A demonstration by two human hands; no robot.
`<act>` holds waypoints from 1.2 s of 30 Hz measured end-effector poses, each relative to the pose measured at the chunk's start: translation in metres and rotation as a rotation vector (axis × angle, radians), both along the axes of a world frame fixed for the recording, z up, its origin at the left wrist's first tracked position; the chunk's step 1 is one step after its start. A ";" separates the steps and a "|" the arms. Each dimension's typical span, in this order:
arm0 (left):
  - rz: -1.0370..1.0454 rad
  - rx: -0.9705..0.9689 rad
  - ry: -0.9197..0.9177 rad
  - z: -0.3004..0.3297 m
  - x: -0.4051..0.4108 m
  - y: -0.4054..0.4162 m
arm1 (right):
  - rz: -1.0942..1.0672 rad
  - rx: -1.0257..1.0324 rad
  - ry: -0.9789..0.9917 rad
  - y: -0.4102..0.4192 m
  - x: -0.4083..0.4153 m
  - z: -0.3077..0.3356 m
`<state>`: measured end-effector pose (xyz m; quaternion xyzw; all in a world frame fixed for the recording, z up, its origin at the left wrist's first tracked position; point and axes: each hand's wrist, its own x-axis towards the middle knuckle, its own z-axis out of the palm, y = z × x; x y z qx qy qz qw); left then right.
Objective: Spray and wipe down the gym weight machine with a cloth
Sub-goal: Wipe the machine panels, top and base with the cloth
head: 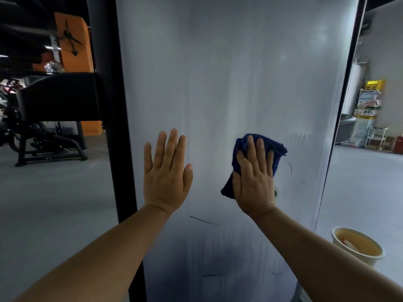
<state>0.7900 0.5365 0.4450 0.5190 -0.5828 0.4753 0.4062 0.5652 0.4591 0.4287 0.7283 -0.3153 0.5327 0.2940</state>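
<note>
Cloth (259,149) under flat right hand (254,179)

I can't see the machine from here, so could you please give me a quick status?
Left hand flat on the white panel, no grip. Right hand pressing blue cloth to the panel. Nothing in the way; bucket lower right.

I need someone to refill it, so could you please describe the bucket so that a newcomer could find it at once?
Start at the tall pale panel of the weight machine that fills the middle of the view. Follow its right edge down to the grey floor: the bucket stands there, just beyond the person's right forearm. It is a round, cream-coloured bucket holding yellowish liquid, the only open container near the panel.
</note>
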 end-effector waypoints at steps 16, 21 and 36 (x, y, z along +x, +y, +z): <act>0.007 0.003 0.019 0.003 -0.006 0.002 | -0.089 -0.078 0.290 0.015 0.032 0.002; -0.154 -0.004 -0.158 0.006 -0.038 0.009 | 0.035 -0.185 0.288 0.009 0.026 0.009; -0.199 0.018 -0.263 0.000 -0.118 -0.018 | 0.092 -0.183 0.234 -0.041 -0.062 0.013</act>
